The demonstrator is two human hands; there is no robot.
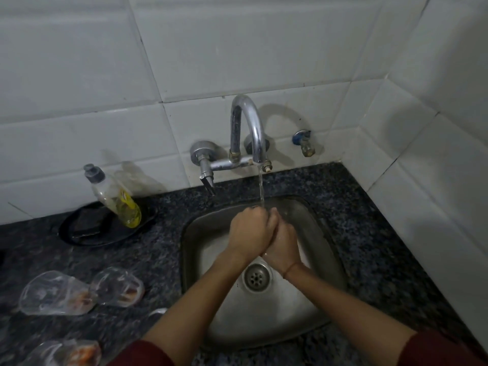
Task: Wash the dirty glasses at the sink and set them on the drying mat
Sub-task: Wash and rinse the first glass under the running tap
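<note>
Left hand [250, 231] curled over right hand [284, 245] (fingers hidden) under tap [248, 128] stream, no glass held; glasses [58, 291] lower left on counter [158, 254] look unwashed.

Soap bottle [116, 200] tilted on black dish [111, 237] (yellow liquid low); blue-capped wall valve [303, 142].

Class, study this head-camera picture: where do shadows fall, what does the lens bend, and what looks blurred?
Head view: the tap throws a curved shadow on the wall tiles to its right; the wide lens bows the tile joints; the dirty glasses at lower left are dim and smeared; glare streaks the tap's spout.
</note>
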